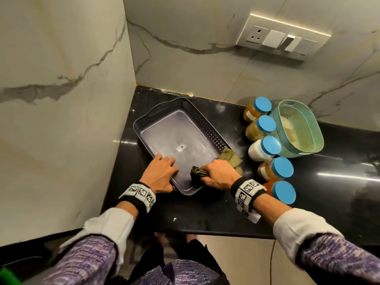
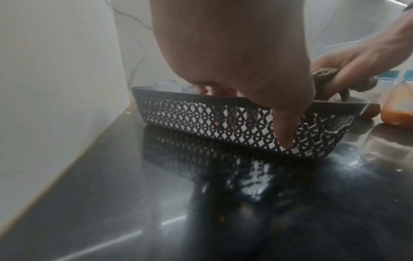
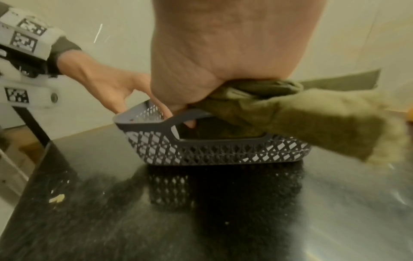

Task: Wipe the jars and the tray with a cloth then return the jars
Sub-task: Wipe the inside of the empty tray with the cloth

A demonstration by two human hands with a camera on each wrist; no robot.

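A dark grey lattice-walled tray (image 1: pixel 207 128) sits empty on the black counter. My left hand (image 1: pixel 162 173) grips its near left rim, thumb outside the wall (image 2: pixel 283 127) and fingers inside. My right hand (image 1: pixel 218 175) holds a bunched olive-green cloth (image 1: pixel 198 174) against the tray floor at the near end; the cloth's tail (image 3: pixel 324 120) drapes over the right rim (image 3: pixel 223 141). Several blue-lidded jars (image 1: pixel 267 147) stand in a line right of the tray, nearest an orange-filled one (image 1: pixel 281 192), also seen as the orange jar (image 2: pixel 397 109).
A teal perforated basket (image 1: pixel 298 128) stands beyond the jars at the right. Marble walls close the corner on the left and behind. A wall switch plate (image 1: pixel 281 38) is above. A small crumb (image 1: pixel 174 219) lies near the counter's front edge.
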